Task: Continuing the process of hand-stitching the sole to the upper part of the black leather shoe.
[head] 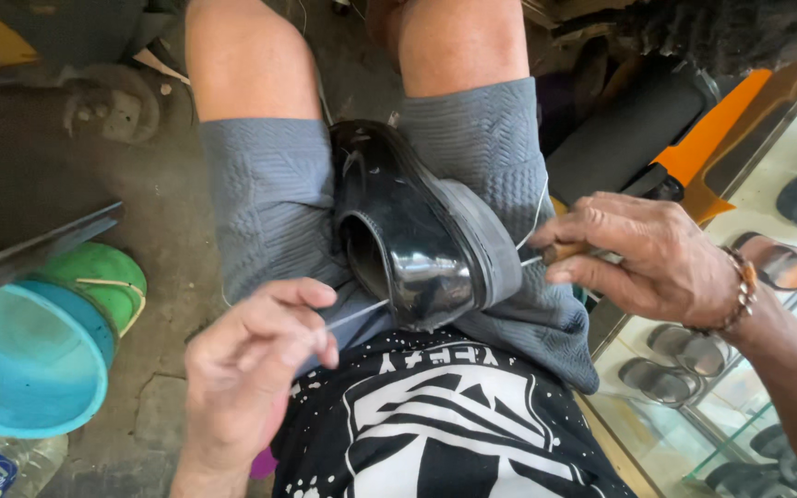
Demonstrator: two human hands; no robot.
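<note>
- The setting is a cramped workshop corner with a grey concrete floor (154, 277), seen from above a seated person's lap.
- The right hand (643, 258) is closed around a wooden-handled awl (560, 251), fingers and thumb pinched on the handle, its metal tip pointing at the edge of the sole.
- The left hand (251, 364) is closed in a pinch on a pale thread (357, 315), which runs taut from the fingertips toward the shoe's heel end.
- The black shoe (408, 231) lies on its side between the thighs, wedged against the grey shorts (265, 198), opening toward the left hand and grey sole (486, 240) toward the right.
- The glossy upper looks smooth and likely slippery; the sole seems stiff and thick, so the firmer hold would be at the sole edge or by clamping with the legs, as now. It seems light enough to turn with one hand.
- The thread is thin and limp unless pulled; a tight pinch near the shoe probably gives best control.
- At the left stand a turquoise bowl (20, 360) and a green bowl (103, 277), with a dark flat blade (34, 249) lying over them and a plastic bottle (2, 461) below.
- At the right is a glass display case (767, 369) holding sandals, and above it an orange-and-black tool (694, 152).
</note>
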